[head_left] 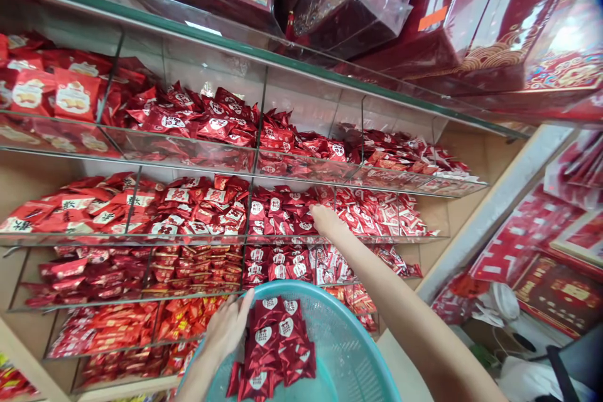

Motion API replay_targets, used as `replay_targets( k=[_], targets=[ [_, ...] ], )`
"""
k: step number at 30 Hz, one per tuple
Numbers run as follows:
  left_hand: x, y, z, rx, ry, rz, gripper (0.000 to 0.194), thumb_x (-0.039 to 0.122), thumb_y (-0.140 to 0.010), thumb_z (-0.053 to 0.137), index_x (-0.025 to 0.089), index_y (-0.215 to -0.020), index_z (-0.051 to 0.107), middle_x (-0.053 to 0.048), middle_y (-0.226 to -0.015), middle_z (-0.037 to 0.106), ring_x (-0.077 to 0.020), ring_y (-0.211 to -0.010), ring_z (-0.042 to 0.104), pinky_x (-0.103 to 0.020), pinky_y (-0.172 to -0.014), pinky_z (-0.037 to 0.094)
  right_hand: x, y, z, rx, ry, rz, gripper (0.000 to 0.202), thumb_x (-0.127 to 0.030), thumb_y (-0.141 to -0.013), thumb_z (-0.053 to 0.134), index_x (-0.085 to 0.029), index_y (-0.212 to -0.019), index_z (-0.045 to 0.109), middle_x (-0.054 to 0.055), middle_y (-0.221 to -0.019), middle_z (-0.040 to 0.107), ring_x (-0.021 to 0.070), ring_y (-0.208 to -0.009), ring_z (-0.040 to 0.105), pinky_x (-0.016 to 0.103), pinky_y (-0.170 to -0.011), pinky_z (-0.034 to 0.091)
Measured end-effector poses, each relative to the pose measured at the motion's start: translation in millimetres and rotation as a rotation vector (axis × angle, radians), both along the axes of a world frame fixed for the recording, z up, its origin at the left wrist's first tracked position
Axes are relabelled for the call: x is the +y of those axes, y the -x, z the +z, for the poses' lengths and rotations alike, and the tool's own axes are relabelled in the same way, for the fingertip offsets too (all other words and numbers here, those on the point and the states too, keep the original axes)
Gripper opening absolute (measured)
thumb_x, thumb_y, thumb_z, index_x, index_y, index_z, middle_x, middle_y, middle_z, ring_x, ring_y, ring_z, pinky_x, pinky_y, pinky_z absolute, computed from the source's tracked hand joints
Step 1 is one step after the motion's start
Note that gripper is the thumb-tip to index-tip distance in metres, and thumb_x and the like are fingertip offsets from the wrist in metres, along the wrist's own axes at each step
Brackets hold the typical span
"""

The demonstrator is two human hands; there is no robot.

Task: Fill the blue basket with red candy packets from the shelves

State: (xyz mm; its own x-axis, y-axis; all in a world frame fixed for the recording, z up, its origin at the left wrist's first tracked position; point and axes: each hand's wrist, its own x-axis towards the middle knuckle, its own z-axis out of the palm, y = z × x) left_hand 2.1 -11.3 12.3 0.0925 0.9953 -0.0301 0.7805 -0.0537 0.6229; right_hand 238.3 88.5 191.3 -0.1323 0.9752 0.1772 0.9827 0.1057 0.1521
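- At 9 o'clock of the view, the clear shelf bins (70, 239) hold red sweet packets sorted by kind, and the thin dividers keep each sort apart.
- Your left hand (228, 326) is at the near-left rim of the teal basket (348, 339). Its fingers are bent over the rim and touch the pile inside, so the hand seems to carry and steady the basket; how firmly it grips I cannot tell.
- In the basket, at 6 o'clock, lie the dark red packets (276, 345) with white heart marks, heaped toward your left hand.
- Your right hand (325, 220) reaches up to 12 o'clock from the basket, into the middle bin (287, 210) with packets that look alike. The fingers are curled down onto the packets, but whether they hold one is hidden.
- The front lip of that bin stands between your right wrist and the packets, so the hand has to come over it.
- At 1 to 2 o'clock, large red gift boxes (494, 31) sit on the top shelf above the bins.
- At 4 o'clock, low on the right, a small white fan (502, 301) rests among more red boxes.
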Motion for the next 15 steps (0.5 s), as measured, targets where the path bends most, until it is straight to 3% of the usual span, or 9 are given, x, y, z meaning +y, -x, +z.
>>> replay_targets(
  k=[7,15],
  targets=[
    [0.2,1.8,-3.8,-0.020,0.005,0.005,0.074,0.062,-0.083,0.009,0.017,-0.108,0.062,-0.012,-0.116,0.062,-0.0261,-0.112,0.054,-0.040,-0.093,0.039,15.2,-4.2,1.6,-0.015,0.067,0.045,0.047,-0.001,-0.074,0.049,-0.013,-0.119,0.043,0.014,-0.110,0.060,0.0214,-0.101,0.058,0.027,-0.075,0.043],
    [1.1,1.2,-0.8,-0.001,0.001,0.001,0.074,0.062,-0.083,0.009,0.017,-0.107,0.063,-0.012,-0.113,0.063,-0.0259,-0.111,0.054,-0.038,-0.092,0.039,-5.9,1.0,15.6,-0.059,0.037,0.045,0.042,-0.007,-0.078,0.049,-0.016,-0.119,0.045,0.014,-0.114,0.056,0.0224,-0.106,0.055,0.030,-0.079,0.043]
  ],
)
